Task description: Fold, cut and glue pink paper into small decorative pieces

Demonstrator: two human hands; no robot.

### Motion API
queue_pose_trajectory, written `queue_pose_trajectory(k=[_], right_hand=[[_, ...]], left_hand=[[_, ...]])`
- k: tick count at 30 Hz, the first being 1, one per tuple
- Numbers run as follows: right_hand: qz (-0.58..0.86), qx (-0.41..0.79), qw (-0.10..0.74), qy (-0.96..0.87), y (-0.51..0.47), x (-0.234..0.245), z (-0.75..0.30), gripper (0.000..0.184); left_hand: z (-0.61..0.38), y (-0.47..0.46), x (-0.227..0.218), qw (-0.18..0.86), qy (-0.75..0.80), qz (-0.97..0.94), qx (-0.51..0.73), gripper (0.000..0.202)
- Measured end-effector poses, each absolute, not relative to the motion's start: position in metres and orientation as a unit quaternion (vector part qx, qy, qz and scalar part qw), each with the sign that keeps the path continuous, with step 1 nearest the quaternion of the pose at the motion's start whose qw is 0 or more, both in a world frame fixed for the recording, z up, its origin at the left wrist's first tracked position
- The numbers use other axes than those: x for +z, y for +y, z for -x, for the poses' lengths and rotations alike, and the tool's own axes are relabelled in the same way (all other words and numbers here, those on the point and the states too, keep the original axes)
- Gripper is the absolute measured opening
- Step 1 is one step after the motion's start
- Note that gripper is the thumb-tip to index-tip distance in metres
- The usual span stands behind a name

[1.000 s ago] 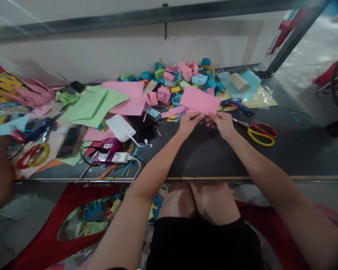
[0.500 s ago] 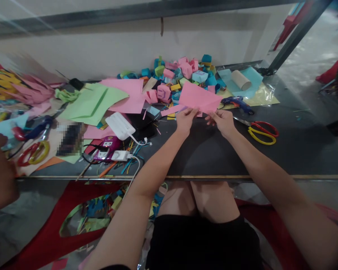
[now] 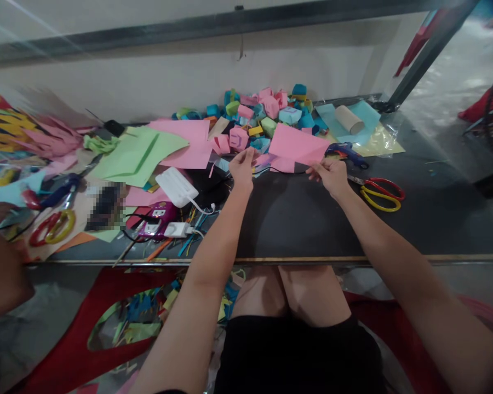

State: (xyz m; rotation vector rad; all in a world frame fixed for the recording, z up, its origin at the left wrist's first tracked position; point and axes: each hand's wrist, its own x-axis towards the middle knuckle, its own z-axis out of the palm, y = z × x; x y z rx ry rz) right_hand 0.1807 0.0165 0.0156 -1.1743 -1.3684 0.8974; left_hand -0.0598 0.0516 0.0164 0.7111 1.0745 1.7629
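Note:
A pink sheet of paper point(image 3: 299, 143) is in front of the pile of small paper pieces. My right hand point(image 3: 331, 174) is closed, with its fingertips at the lower right corner of this sheet. Left of the sheet, apart from it, my left hand point(image 3: 243, 167) is closed with thumb and fingertips together. Whatever lies in that pinch is too small to make out. A pair of scissors point(image 3: 381, 196) with one red and one yellow handle lies beside my right hand. Behind it rests a blue-handled tool point(image 3: 348, 153).
Folded paper pieces point(image 3: 267, 106) are heaped against the wall. A cardboard tube point(image 3: 350, 119) lies on blue paper at the right. Green sheets point(image 3: 137, 156), a white charger point(image 3: 176, 187) and a purple power strip point(image 3: 158, 219) occupy the left. Another person's hand point(image 3: 0, 257) is at the far left.
My left hand has moved left, away from the pink sheet. The sheet and my right hand have shifted slightly to the right. The view has tilted a little.

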Motion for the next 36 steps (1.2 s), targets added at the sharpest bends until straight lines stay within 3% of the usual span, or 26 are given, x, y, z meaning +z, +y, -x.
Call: queue_pose_trajectory(k=[5, 9, 12, 25, 32, 36], right_hand=[[0.475, 0.39, 0.477, -0.629, 0.013, 0.017, -0.182, 0.049], [0.464, 0.406, 0.446, -0.649, 0.011, 0.018, -0.183, 0.049], [0.461, 0.42, 0.465, -0.628, 0.013, 0.016, -0.184, 0.049], [0.492, 0.38, 0.558, -0.55, 0.021, 0.003, -0.179, 0.041], [0.508, 0.579, 0.402, -0.496, 0.018, 0.026, -0.191, 0.033], [0.504, 0.602, 0.321, -0.53, 0.007, 0.039, -0.192, 0.038]], left_hand=[[0.052, 0.048, 0.013, 0.515, 0.405, -0.392, 0.646, 0.033], [0.047, 0.046, 0.009, 0.511, 0.418, -0.457, 0.596, 0.028], [0.048, 0.044, 0.008, 0.481, 0.451, -0.486, 0.573, 0.022], [0.041, 0.037, 0.006, 0.366, 0.476, -0.564, 0.568, 0.027], [0.055, 0.039, 0.008, 0.438, 0.438, -0.623, 0.478, 0.045], [0.056, 0.035, 0.008, 0.477, 0.408, -0.668, 0.399, 0.054]])
